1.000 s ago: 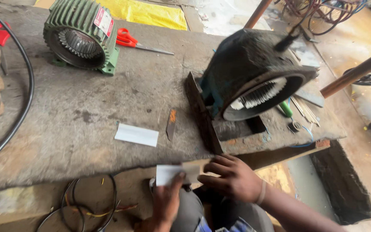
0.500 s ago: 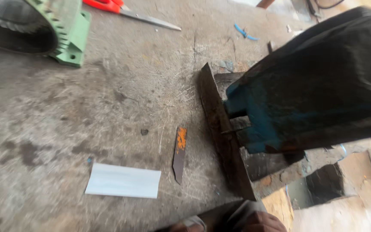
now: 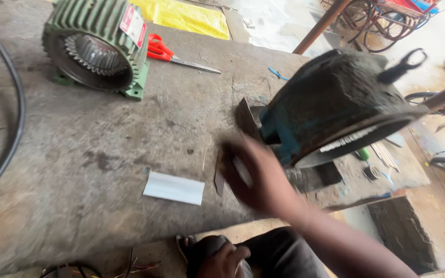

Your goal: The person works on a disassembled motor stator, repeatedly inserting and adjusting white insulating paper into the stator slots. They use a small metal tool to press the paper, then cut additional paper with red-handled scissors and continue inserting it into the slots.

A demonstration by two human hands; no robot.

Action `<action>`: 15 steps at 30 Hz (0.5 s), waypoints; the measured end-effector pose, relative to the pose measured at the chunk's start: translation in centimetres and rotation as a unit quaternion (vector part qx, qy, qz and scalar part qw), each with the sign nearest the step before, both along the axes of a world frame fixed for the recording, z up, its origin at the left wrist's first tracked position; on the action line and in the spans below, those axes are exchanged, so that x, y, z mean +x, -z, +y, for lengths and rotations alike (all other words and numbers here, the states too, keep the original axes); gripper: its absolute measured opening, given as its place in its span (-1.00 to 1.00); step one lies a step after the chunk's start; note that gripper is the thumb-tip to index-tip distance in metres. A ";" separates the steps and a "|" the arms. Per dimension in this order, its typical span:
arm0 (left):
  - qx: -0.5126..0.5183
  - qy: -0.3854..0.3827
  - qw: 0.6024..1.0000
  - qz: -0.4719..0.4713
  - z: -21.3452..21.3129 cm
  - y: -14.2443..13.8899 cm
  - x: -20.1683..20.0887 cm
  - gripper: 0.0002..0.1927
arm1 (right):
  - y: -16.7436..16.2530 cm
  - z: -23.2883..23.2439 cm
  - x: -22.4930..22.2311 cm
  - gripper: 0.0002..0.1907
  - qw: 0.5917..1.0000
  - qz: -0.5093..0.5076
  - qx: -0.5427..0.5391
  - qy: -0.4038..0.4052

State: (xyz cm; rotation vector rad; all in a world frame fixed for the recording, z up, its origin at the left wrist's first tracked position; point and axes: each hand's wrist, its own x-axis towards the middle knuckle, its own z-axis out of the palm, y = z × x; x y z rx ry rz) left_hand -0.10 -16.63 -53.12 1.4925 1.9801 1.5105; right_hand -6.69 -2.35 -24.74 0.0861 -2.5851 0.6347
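Note:
My right hand (image 3: 257, 179) reaches out over the concrete table (image 3: 104, 154), blurred by motion. A pale paper strip (image 3: 242, 171) shows between its fingers. The hand is just in front of the dark blue motor stator (image 3: 336, 108), which lies tilted on a metal angle bar (image 3: 244, 117). A thin dark blade with an orange mark (image 3: 218, 177) lies right beside the hand, and a white paper slip (image 3: 173, 188) lies to its left. My left hand (image 3: 223, 260) rests low by my knee with curled fingers and nothing seen in it.
A green motor housing (image 3: 96, 49) stands at the back left, with red-handled scissors (image 3: 166, 51) and a yellow sheet (image 3: 181, 15) behind it. A black cable (image 3: 14, 123) curves along the left. Loose wires (image 3: 93, 268) lie under the table's front edge. Rusty poles and wheels are at the right.
The view has swung back and widened. My right hand has come up from my lap and out over the table toward the blue stator. My left hand has stayed low.

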 end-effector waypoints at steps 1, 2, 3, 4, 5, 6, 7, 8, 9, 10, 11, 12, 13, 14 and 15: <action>0.002 -0.018 1.000 0.016 0.0 -0.1 0.2 -0.73 | -0.4 0.0 -5.1 -0.73 1.000 0.012 -0.011 0.025; 0.005 -0.033 0.999 0.030 0.0 -0.1 0.2 -0.72 | -1.0 0.6 -9.3 -0.66 0.994 0.080 0.065 0.025; 0.005 -0.078 0.996 0.052 0.2 -0.2 0.4 -0.73 | -1.2 1.6 -14.0 -0.74 0.993 0.069 0.051 0.081; 0.030 -0.077 0.995 0.050 0.5 -0.2 0.4 -0.75 | -1.1 2.8 -17.3 -0.66 0.995 0.052 -0.016 0.082; 0.059 -0.072 0.994 0.048 0.9 -0.3 0.4 -0.75 | -0.9 3.7 -20.9 -0.68 0.993 0.060 0.011 0.100; 0.069 -0.071 0.994 0.041 1.3 -0.3 0.3 -0.74 | -0.3 4.5 -23.6 -0.69 0.990 0.067 0.036 0.117; 0.065 -0.070 0.995 0.030 1.7 -0.3 0.3 -0.74 | 0.0 5.3 -25.5 -0.62 0.991 -0.015 0.040 0.126; 0.060 -0.069 0.996 0.019 2.2 -0.4 0.1 -0.74 | 0.3 6.0 -27.2 -0.54 0.985 -0.097 0.049 0.133; 0.052 -0.067 0.996 0.007 2.6 -0.4 -0.1 -0.73 | 0.6 6.4 -28.6 -0.48 0.985 -0.077 0.085 0.126; 0.044 -0.067 0.997 -0.002 2.8 -0.4 -0.3 -0.73 | 0.9 6.6 -29.7 -0.41 0.984 -0.060 0.120 0.116; 0.038 -0.070 0.997 -0.015 3.1 -0.4 -0.4 -0.72 | 1.2 6.6 -30.8 -0.34 0.982 -0.043 0.152 0.105; 0.032 -0.073 0.997 -0.023 3.2 -0.4 -0.6 -0.72 | 1.2 6.6 -32.0 -0.24 0.982 -0.070 0.155 0.086; 0.025 -0.075 0.996 -0.028 3.2 -0.4 -0.7 -0.71 | 1.2 6.4 -32.6 -0.14 0.980 -0.101 0.156 0.069; 0.015 -0.074 0.997 -0.034 3.2 -0.3 -0.6 -0.71 | 1.3 6.5 -33.0 -0.17 0.975 -0.101 0.179 0.085; 0.006 -0.071 0.997 -0.040 3.1 -0.2 -0.5 -0.70 | 1.3 6.5 -33.3 -0.19 0.968 -0.102 0.202 0.104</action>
